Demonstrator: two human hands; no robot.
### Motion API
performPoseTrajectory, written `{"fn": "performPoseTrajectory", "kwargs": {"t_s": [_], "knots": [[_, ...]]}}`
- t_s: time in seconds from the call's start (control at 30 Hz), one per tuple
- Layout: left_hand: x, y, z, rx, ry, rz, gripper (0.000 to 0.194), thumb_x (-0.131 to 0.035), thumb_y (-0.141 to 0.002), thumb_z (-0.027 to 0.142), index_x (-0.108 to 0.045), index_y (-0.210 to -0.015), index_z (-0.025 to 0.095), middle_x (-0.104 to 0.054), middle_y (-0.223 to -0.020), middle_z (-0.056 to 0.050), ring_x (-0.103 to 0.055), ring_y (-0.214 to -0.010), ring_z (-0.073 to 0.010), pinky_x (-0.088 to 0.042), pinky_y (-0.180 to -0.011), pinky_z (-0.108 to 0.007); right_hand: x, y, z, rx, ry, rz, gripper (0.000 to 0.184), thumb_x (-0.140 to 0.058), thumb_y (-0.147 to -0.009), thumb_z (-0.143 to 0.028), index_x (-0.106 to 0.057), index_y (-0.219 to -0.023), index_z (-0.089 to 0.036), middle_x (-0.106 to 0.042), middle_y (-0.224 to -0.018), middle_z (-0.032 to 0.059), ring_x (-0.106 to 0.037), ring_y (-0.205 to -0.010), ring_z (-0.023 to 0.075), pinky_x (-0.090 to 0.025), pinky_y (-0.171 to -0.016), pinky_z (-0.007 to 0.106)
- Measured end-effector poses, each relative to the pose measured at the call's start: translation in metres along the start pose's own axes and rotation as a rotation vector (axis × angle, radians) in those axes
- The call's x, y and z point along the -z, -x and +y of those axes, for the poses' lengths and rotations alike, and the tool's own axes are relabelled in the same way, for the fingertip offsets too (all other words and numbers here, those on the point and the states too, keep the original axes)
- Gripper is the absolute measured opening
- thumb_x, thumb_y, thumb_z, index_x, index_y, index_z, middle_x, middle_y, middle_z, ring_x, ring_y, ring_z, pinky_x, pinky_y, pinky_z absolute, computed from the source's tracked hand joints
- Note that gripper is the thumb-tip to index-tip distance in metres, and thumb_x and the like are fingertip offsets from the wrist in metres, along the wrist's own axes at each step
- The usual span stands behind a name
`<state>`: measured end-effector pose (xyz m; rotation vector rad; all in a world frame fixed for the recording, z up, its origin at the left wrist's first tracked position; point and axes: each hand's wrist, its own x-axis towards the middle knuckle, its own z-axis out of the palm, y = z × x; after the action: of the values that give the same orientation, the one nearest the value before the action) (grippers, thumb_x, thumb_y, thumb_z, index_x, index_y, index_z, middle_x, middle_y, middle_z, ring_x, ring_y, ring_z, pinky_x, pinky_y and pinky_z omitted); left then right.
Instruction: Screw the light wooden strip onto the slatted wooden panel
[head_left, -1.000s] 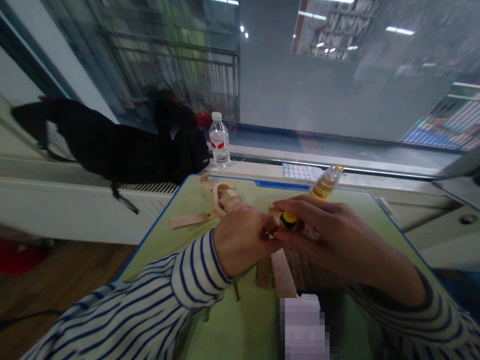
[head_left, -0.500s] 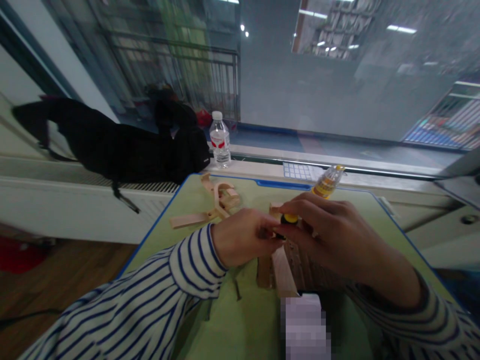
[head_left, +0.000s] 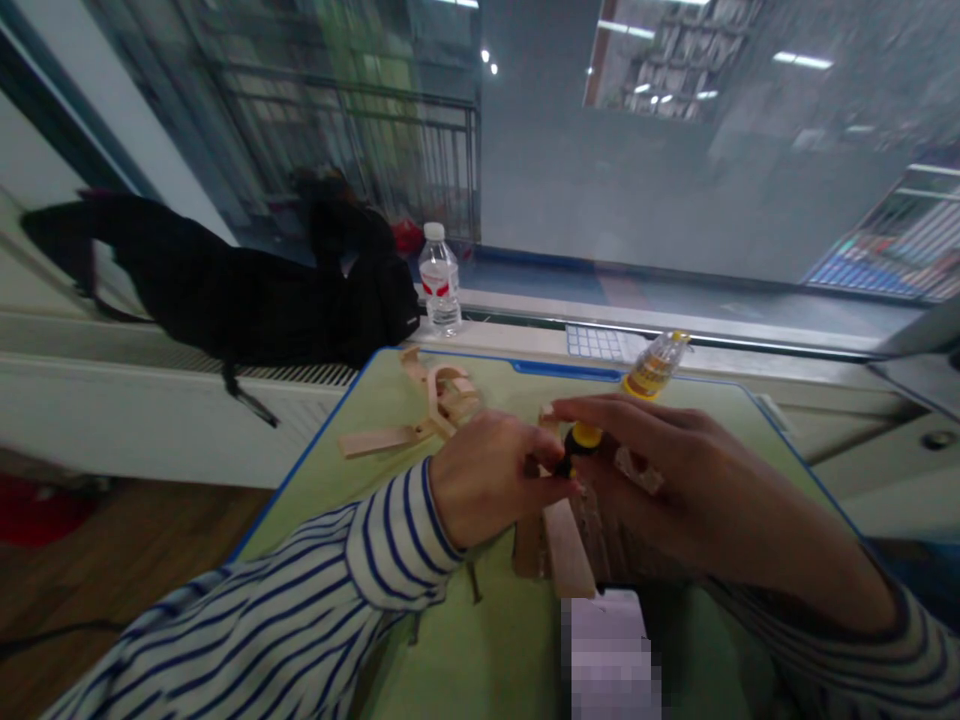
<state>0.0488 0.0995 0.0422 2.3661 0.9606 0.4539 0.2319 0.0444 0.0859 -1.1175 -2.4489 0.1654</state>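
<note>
My left hand [head_left: 487, 482] and my right hand [head_left: 675, 480] meet over the middle of a green table [head_left: 465, 640]. The right hand's fingers are closed round a small tool with a yellow and black handle [head_left: 577, 440], which points down. The left hand is curled beside it, pinching something small that I cannot make out. Under both hands stands a pale wooden assembly [head_left: 559, 545] of flat pieces.
Loose wooden parts [head_left: 420, 415] lie at the table's far left. A small glue bottle with a yellow label [head_left: 652, 365] stands at the far edge. A water bottle [head_left: 439, 280] and a black bag [head_left: 240, 290] rest on the window sill. A blurred patch [head_left: 609, 655] sits near me.
The right hand has turned a little on the tool, so the yellow handle shows more between the fingers. Both hands stay over the wooden assembly.
</note>
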Motion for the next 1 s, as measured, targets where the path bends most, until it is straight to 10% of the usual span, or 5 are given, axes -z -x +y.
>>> {"fn": "performPoseTrajectory", "kwargs": {"t_s": [0.5, 1.0], "knots": [[-0.0042, -0.0021, -0.0083, -0.128, 0.164, -0.098, 0.015, -0.055, -0.082, 0.023, -0.068, -0.082, 0.016, -0.065, -0.073, 0.002, -0.056, -0.066, -0.0108, -0.039, -0.063, -0.022, -0.0077, -0.0047, 0.0038, -0.054, 0.173, 0.048, 0.024, -0.051, -0.092, -0.039, -0.062, -0.097, -0.018, -0.063, -0.078, 0.0015, -0.057, -0.063, 0.013, -0.04, -0.059, 0.027], [0.0028, -0.0022, -0.0081, -0.099, 0.159, -0.086, 0.021, -0.06, -0.082, 0.032, -0.072, -0.084, 0.016, -0.066, -0.07, 0.0, -0.059, -0.069, -0.0131, -0.043, -0.067, -0.021, -0.0012, -0.0013, 0.0033, -0.012, 0.015, -0.005, 0.023, -0.049, -0.094, -0.027, -0.056, -0.115, -0.021, -0.068, -0.107, 0.0039, -0.065, -0.088, 0.0147, -0.047, -0.075, 0.026]]}}
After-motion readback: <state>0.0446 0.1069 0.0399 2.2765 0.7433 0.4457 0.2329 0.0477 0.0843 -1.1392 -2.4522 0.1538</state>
